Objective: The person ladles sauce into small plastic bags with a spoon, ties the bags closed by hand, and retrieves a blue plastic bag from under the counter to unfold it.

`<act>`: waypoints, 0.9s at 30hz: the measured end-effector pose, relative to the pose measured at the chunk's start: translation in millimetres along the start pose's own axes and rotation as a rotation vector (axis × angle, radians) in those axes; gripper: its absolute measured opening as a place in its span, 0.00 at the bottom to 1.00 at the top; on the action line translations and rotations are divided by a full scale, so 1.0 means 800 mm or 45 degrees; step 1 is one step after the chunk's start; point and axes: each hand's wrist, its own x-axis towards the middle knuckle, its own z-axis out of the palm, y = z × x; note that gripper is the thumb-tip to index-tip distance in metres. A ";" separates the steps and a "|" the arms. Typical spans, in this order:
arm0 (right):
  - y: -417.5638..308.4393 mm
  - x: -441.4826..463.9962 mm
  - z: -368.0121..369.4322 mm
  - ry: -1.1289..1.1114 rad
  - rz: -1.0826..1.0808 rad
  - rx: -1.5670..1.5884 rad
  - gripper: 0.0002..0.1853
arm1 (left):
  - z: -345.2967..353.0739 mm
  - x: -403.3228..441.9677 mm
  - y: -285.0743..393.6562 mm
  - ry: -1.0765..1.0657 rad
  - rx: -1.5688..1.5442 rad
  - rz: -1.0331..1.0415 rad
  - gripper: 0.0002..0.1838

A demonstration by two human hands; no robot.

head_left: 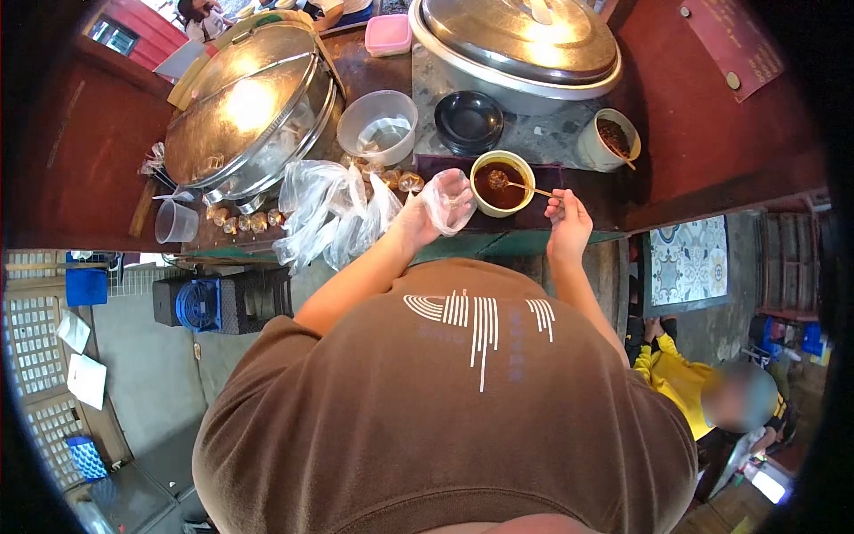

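My left hand (436, 210) is beside the sauce tub, with a small clear plastic bag (452, 206) held over its curled fingers. The round pale tub (478, 203) contains dark brown sauce (498, 197). Pinched in my right hand (569, 222) is the thin wooden handle of a spoon (531, 188), whose head lies in the sauce. Something round and lumpy shows at that end; I cannot tell whether it is the spoon's bowl or food on it. A heap of clear plastic bags (325, 209) hangs over the counter edge near my left forearm.
Large lidded metal pots (245, 102) (525, 40) stand behind. Around them are a clear tub (378, 127), black plates (469, 123), a dark-filled cup (612, 141), a plastic cup (176, 220), a pink box (388, 35) and small tied bags (253, 222). A person in yellow (672, 383) sits at right.
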 end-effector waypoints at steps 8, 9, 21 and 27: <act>-0.018 -0.016 0.029 -0.090 -0.006 0.044 0.11 | 0.000 0.001 0.002 0.019 -0.021 -0.038 0.21; -0.020 -0.020 0.035 -0.138 -0.010 0.030 0.11 | 0.001 0.000 0.003 0.008 -0.009 -0.035 0.21; -0.027 -0.064 0.081 -1.038 -1.180 -0.987 0.07 | 0.011 -0.002 0.003 -0.014 -0.050 -0.029 0.20; -0.040 -0.070 0.081 -1.054 -1.227 -1.077 0.07 | 0.016 -0.005 0.003 -0.108 -0.147 -0.016 0.18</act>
